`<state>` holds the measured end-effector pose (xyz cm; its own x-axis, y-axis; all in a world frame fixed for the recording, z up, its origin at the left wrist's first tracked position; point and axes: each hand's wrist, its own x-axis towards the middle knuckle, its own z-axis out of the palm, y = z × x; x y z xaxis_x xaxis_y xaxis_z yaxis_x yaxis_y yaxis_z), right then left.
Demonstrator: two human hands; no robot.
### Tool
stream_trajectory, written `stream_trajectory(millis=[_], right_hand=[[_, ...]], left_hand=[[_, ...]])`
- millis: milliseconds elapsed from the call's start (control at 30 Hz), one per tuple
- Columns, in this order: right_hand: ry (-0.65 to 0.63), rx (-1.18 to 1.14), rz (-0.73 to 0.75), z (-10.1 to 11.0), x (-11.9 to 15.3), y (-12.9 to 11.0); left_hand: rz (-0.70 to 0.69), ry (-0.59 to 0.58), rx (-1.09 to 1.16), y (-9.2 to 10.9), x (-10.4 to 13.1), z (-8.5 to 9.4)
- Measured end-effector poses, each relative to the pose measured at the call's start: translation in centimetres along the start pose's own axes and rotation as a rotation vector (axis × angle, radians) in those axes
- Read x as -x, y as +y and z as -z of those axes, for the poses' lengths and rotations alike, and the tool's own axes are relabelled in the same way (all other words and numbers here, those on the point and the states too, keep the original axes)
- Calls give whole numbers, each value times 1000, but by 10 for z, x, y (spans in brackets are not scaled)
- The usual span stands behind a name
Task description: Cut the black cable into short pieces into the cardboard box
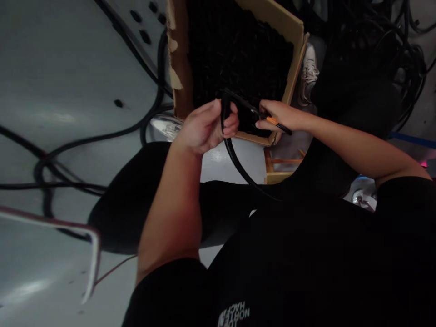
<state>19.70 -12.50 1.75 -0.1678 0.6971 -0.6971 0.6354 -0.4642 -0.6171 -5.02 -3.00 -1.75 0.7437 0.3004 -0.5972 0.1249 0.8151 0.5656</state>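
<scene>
My left hand (208,126) is closed around a black flexible hose (235,159), which bends over at the top and curves down toward my lap. Held in my right hand (283,113) is a pair of scissors with black and orange handles (271,120). Their dark blades reach left to the upper end of the hose. Against the dark background I cannot tell whether the blades touch it. Both hands are over the near edge of a cardboard box (297,54) filled with small black pieces.
Long black hoses (98,135) loop across the grey floor on the left, and a tangle of them (415,68) lies at the upper right. Several small black pieces (145,36) are on the floor. A bent white metal bar (95,254) stands at the lower left. My shoes (309,68) flank the box.
</scene>
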Motion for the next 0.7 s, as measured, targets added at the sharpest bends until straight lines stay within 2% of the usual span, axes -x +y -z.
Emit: stream_trajectory(millis=[133, 267, 500, 700], right_hand=[[21, -64, -17, 5, 1, 5], [60, -45, -20, 16, 1, 8], [-24, 52, 39, 21, -8, 9], [4, 40, 42, 15, -15, 1]], left_hand=[[-104, 154, 45, 2, -2, -6], [-148, 292, 41, -2, -7, -5], [-218, 317, 41, -8, -15, 1], [-168, 313, 11, -11, -12, -11]])
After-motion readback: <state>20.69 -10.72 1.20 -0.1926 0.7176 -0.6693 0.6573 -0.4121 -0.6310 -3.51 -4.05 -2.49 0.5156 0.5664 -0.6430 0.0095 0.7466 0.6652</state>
